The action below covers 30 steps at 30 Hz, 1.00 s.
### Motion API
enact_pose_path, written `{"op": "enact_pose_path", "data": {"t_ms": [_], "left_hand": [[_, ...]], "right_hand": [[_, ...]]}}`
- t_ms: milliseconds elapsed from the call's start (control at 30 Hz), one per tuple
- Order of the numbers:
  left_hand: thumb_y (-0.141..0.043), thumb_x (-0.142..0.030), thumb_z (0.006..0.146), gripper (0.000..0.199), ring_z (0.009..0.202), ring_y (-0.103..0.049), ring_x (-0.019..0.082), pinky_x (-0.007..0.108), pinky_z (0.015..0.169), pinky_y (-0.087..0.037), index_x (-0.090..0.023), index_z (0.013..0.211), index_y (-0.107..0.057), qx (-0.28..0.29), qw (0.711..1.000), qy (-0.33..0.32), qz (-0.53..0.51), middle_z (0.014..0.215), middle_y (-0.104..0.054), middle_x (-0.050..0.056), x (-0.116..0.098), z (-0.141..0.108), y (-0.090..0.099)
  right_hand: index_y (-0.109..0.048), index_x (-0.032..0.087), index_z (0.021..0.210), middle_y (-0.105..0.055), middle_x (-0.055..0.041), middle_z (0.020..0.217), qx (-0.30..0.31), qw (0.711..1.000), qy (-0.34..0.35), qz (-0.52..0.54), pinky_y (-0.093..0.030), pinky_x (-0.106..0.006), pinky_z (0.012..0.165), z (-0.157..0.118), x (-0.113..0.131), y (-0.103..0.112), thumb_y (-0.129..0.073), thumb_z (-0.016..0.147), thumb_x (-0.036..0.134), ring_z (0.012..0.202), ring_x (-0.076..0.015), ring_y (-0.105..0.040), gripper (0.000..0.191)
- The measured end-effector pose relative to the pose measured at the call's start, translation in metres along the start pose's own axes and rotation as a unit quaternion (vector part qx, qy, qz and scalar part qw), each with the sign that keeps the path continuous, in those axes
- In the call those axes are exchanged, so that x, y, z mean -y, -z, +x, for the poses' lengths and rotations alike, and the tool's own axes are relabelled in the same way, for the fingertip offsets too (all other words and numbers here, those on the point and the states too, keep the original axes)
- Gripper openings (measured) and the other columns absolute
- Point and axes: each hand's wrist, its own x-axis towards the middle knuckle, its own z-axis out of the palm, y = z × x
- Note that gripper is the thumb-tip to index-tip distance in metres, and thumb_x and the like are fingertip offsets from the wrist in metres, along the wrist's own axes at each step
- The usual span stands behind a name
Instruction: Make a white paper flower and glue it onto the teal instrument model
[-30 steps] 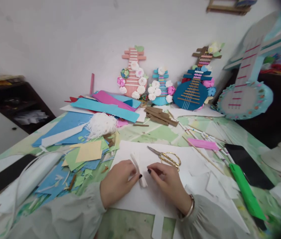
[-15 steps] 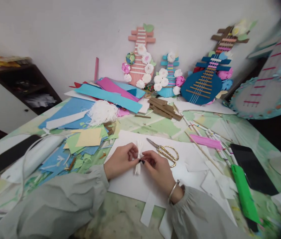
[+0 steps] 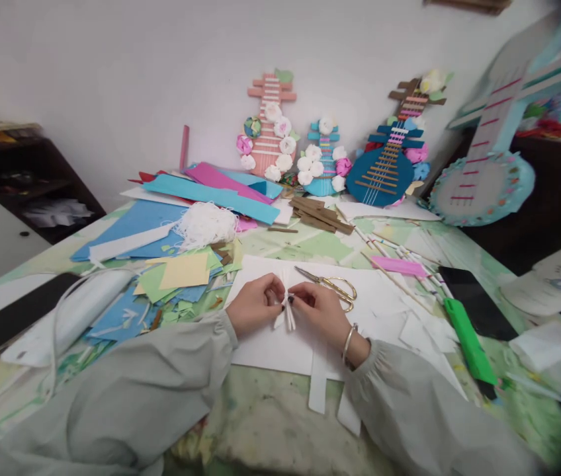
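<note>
A small bundle of folded white paper (image 3: 290,320), pinched at its middle, fans out above and below my fingers. My left hand (image 3: 257,303) grips it from the left, thumb and fingertips closed on the folds. From the right, my right hand (image 3: 321,309) pinches the same bundle with thumb and forefinger. Both hands are over a white board (image 3: 265,354). Gold-handled scissors (image 3: 333,284) lie on the board just beyond my right hand. White paper strips (image 3: 318,380) stick out past the board's near edge.
Left are coloured paper scraps (image 3: 184,271), a heap of white string (image 3: 206,225) and a power strip (image 3: 69,324). Right lie a green utility knife (image 3: 469,344), a black phone (image 3: 476,304) and thin sticks (image 3: 409,254). Paper lutes (image 3: 382,173) lean against the wall behind.
The view has swung slightly right and up. The white paper bundle now splays apart at its lower end, where it was narrow and straight; both hands still hold its middle.
</note>
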Motion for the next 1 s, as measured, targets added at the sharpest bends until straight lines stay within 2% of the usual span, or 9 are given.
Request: {"op": "enact_pose_path", "data": {"t_ms": [100,233,333,533,700,833,1000], "left_hand": [[-0.056,-0.012,0.063,0.021,0.051,-0.046,0.008,0.021,0.048,-0.033,-0.018,0.081,-0.048,-0.030,0.998,-0.023,0.054,0.070,-0.057,-0.004,-0.003,-0.002,-0.004],[-0.054,-0.013,0.066,0.015,0.057,-0.046,0.011,0.024,0.054,-0.034,-0.020,0.077,-0.045,-0.088,0.980,-0.083,0.161,0.065,-0.050,-0.004,-0.008,-0.005,-0.013],[-0.050,-0.012,0.069,0.011,0.061,-0.047,0.013,0.025,0.057,-0.035,-0.020,0.074,-0.044,-0.089,0.971,-0.117,0.191,0.067,-0.050,-0.003,-0.009,-0.005,-0.016],[-0.048,-0.010,0.070,0.011,0.061,-0.047,0.012,0.024,0.057,-0.036,-0.019,0.075,-0.046,-0.079,0.977,-0.120,0.157,0.066,-0.050,-0.003,-0.008,-0.001,-0.014],[-0.051,-0.011,0.068,0.012,0.068,-0.049,0.014,0.026,0.063,-0.038,-0.019,0.075,-0.046,-0.089,0.970,-0.130,0.187,0.072,-0.052,-0.001,-0.005,0.001,-0.015],[-0.050,-0.010,0.069,0.012,0.066,-0.049,0.014,0.026,0.062,-0.038,-0.019,0.075,-0.046,-0.093,0.971,-0.118,0.185,0.070,-0.052,-0.001,-0.004,0.001,-0.015],[-0.051,-0.009,0.069,0.012,0.064,-0.051,0.012,0.024,0.062,-0.042,-0.019,0.077,-0.048,-0.072,0.986,-0.117,0.093,0.070,-0.054,-0.002,-0.006,0.001,-0.016]], "right_hand": [[-0.066,0.016,0.090,-0.066,-0.0008,0.069,0.001,1.000,-0.002,-0.005,-0.041,-0.023,0.055,0.000,0.002,0.000,-0.059,0.072,0.020,0.057,-0.0115,-0.055,0.020],[-0.066,0.015,0.091,-0.064,0.0000,0.068,-0.003,1.000,0.003,-0.016,-0.040,-0.024,0.056,0.000,0.007,0.001,-0.056,0.067,0.011,0.056,-0.0105,-0.051,0.026],[-0.066,0.015,0.090,-0.063,0.0004,0.068,-0.004,1.000,0.009,-0.008,-0.040,-0.024,0.056,0.001,0.007,0.004,-0.056,0.063,0.008,0.056,-0.0106,-0.051,0.029],[-0.062,0.015,0.094,-0.064,0.0002,0.071,0.016,0.999,0.021,0.029,-0.041,-0.022,0.054,0.002,-0.003,0.007,-0.058,0.068,0.011,0.058,-0.0102,-0.053,0.027],[-0.061,0.016,0.098,-0.065,-0.0010,0.076,0.024,0.999,0.026,0.036,-0.043,-0.023,0.057,0.005,-0.010,0.007,-0.055,0.068,0.005,0.061,-0.0107,-0.055,0.032],[-0.060,0.016,0.097,-0.066,-0.0008,0.077,0.022,0.999,0.031,0.022,-0.042,-0.022,0.056,0.006,-0.010,0.006,-0.052,0.067,0.001,0.061,-0.0103,-0.055,0.034],[-0.058,0.016,0.095,-0.064,0.0000,0.071,-0.011,0.998,0.046,-0.044,-0.040,-0.026,0.059,0.002,-0.002,0.003,-0.059,0.067,0.008,0.058,-0.0122,-0.051,0.029]]}}
